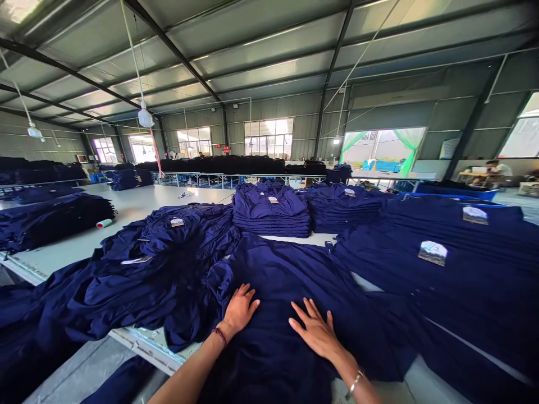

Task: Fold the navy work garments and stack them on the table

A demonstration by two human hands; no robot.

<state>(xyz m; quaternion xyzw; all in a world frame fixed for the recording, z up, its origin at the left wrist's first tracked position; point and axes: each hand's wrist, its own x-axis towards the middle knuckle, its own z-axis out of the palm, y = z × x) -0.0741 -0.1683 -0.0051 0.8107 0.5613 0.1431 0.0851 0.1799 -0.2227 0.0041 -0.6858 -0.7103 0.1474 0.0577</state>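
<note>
Observation site: a large factory hall under a ribbed metal roof, with daylight entering through windows in the far wall and a lamp hanging on a cord. Green curtains frame an opening on the right. Dark stacks of cloth line metal-framed tables in the distance, and a seated person appears small at far right. In the foreground is a long white counter, carrying a rumpled navy heap and, beyond it, folded navy stacks with paper tags on top. A white roller with a red end lies beside a dark pile at left. Further folded layers fill the right side, one bearing a printed card. A navy garment lies spread directly before the person, over the near counter edge. The left hand, with a red bead bracelet at its wrist, rests on the garment's upper part near a rumpled fold. The right hand, with a metal bracelet at its wrist, lies on the same cloth just to the right. On both hands the fingers are splayed and released, flat against the fabric, gripping nothing.
</note>
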